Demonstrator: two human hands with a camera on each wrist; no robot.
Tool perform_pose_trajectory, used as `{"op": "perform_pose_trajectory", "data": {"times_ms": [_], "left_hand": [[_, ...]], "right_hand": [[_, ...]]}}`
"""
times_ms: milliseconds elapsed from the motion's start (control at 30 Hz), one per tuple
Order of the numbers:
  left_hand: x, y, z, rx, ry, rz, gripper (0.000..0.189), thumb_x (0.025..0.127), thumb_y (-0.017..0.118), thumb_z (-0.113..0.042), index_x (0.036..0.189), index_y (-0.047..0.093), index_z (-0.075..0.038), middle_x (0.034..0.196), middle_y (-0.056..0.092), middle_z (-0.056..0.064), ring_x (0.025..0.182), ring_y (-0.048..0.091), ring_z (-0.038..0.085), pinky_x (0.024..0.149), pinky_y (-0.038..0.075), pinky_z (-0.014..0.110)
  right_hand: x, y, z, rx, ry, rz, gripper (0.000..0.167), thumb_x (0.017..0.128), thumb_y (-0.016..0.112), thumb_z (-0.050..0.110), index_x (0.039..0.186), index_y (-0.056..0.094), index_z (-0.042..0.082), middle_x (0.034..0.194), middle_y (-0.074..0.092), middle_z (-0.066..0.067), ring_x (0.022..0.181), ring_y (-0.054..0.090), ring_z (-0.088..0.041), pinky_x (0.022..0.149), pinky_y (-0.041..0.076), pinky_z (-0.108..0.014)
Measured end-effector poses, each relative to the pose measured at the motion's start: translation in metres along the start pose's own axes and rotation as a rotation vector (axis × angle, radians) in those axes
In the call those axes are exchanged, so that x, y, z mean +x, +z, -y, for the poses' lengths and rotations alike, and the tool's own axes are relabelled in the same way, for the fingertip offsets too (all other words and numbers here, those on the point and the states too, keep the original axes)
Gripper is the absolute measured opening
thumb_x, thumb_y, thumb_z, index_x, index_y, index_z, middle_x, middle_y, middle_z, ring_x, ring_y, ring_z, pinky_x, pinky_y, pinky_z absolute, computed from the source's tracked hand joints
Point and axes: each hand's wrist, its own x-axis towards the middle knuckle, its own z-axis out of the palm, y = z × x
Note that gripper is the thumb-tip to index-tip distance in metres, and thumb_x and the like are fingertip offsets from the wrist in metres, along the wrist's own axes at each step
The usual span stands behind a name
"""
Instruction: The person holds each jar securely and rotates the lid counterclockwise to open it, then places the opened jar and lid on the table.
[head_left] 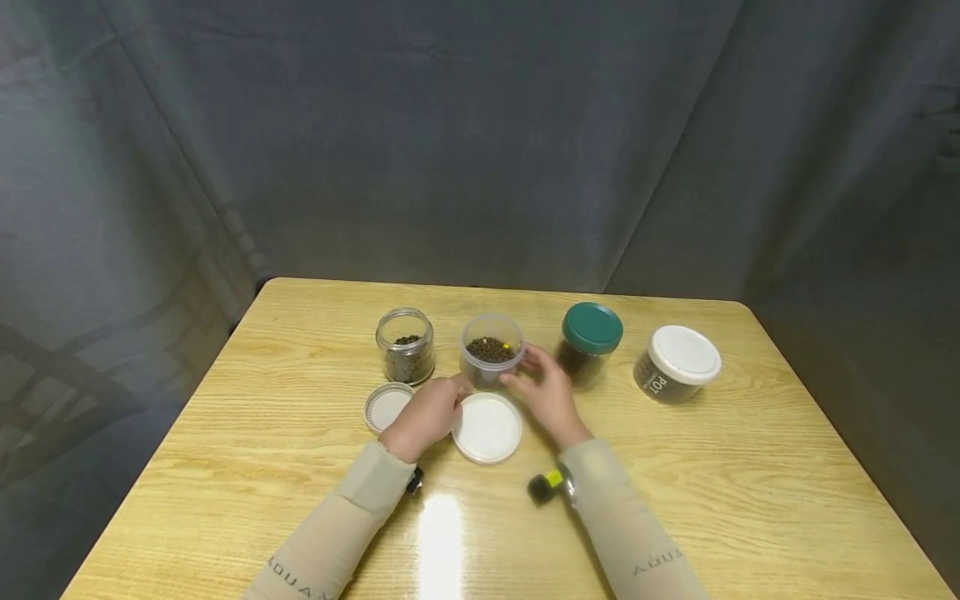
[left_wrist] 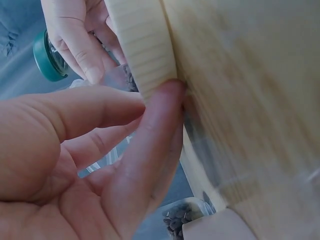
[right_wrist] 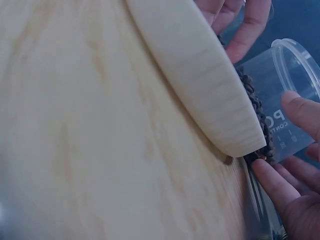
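Observation:
A clear plastic tub [head_left: 487, 374] marked with white print stands upright, partly filled with dark brown pellets [head_left: 490, 350] and a small yellow piece [head_left: 507, 346]. My right hand [head_left: 550, 396] holds its right side, thumb at the front and fingers round the side. In front of the tub lies its round white lid [head_left: 487, 428], its ribbed rim [left_wrist: 145, 47] large in the left wrist view. My left hand [head_left: 429, 414] pinches the lid's left edge between thumb and fingertips [left_wrist: 167, 95]. Part of that grip is hidden by the hand in the head view.
Left of the tub stands an open glass jar [head_left: 406, 358] of dark pellets, its lid [head_left: 386, 407] before it, partly under my left wrist. To the right are a jar with a green lid [head_left: 592, 327] and a white-lidded tub [head_left: 678, 367] marked POT. A grey curtain hangs behind the table.

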Motion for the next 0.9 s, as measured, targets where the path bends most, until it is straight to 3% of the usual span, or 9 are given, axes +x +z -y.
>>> {"op": "perform_pose_trajectory", "data": {"times_ms": [100,300,500,633,733,900], "left_hand": [[0.0,0.0,0.0,-0.005,-0.003,-0.008,0.019,0.091,0.059,0.01,0.102,0.068,-0.004,0.079,0.063,0.004,0.07,0.052,0.015,0.064,0.051,0.029],[0.001,0.001,0.001,0.005,0.003,-0.007,0.019,0.091,0.059,0.01,0.095,0.068,-0.005,0.082,0.065,0.006,0.074,0.057,0.019,0.067,0.053,0.033],[0.0,0.0,0.001,-0.023,0.022,-0.013,0.025,0.091,0.062,0.01,0.111,0.07,-0.002,0.105,0.073,0.014,0.102,0.069,0.031,0.09,0.059,0.043],[0.0,-0.002,0.0,-0.043,0.005,0.0,0.028,0.091,0.061,0.011,0.113,0.071,-0.001,0.109,0.073,0.014,0.107,0.067,0.032,0.094,0.058,0.044],[0.0,-0.003,0.0,-0.02,0.006,0.001,0.025,0.093,0.061,0.008,0.113,0.072,-0.003,0.107,0.073,0.011,0.104,0.067,0.028,0.091,0.058,0.042],[-0.003,-0.003,-0.003,0.122,0.045,-0.051,0.017,0.096,0.062,-0.003,0.106,0.074,-0.01,0.092,0.068,0.006,0.085,0.062,0.021,0.072,0.056,0.036]], "right_hand": [[-0.001,0.001,0.0,0.006,0.001,-0.003,0.07,0.083,0.084,0.015,0.144,0.051,0.007,0.142,0.057,-0.013,0.127,0.058,-0.031,0.109,0.048,-0.046],[-0.003,0.001,0.004,0.008,0.007,-0.01,0.066,0.085,0.082,0.013,0.143,0.052,0.006,0.141,0.058,-0.013,0.126,0.059,-0.03,0.108,0.049,-0.044],[-0.007,-0.007,0.013,0.043,0.005,-0.02,0.056,0.09,0.074,0.005,0.141,0.052,0.002,0.135,0.062,-0.016,0.123,0.061,-0.031,0.107,0.05,-0.042],[-0.011,-0.017,0.019,0.091,-0.007,-0.012,0.047,0.092,0.07,0.002,0.137,0.055,-0.001,0.13,0.064,-0.02,0.121,0.061,-0.033,0.104,0.053,-0.041],[-0.017,-0.027,0.022,0.092,-0.025,-0.004,0.041,0.093,0.069,0.002,0.132,0.058,-0.001,0.126,0.065,-0.019,0.119,0.062,-0.032,0.103,0.054,-0.04],[-0.028,-0.049,0.02,0.015,-0.039,-0.039,0.03,0.094,0.07,0.005,0.123,0.065,0.001,0.117,0.069,-0.016,0.109,0.065,-0.024,0.1,0.053,-0.028]]}}
